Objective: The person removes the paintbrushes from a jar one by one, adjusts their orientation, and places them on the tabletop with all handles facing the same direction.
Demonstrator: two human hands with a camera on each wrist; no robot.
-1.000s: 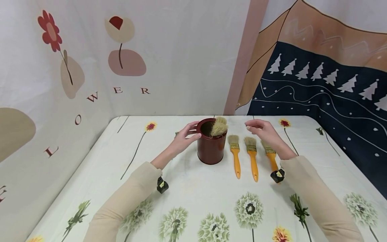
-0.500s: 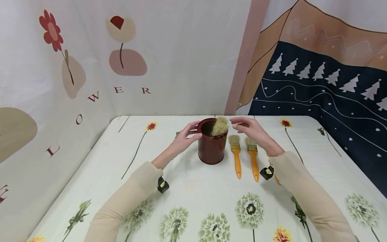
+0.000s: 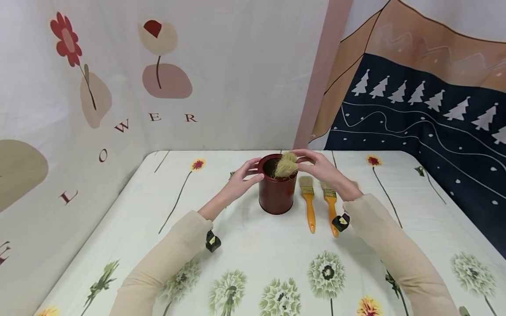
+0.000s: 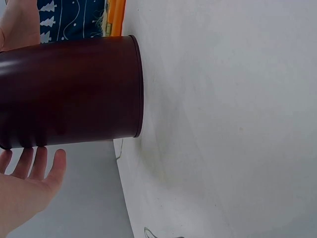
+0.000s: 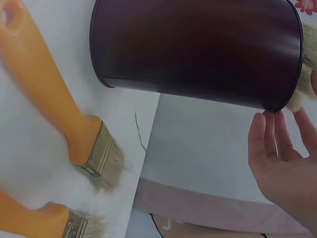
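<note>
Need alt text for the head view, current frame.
A person's left hand touches the side of a dark red can on a flower-printed tablecloth, while the right hand reaches the bristles of a brush standing in it. Two orange-handled brushes lie right of the can.

glossy dark-red metal can [image 3: 276, 193]; smooth orange-handled brushes [image 3: 308, 204] with coarse pale bristles; matt cloth tablecloth [image 3: 253, 254].

Staged recording booth: printed cloth backdrops [image 3: 221, 74] enclose a table [image 3: 253, 245].
</note>
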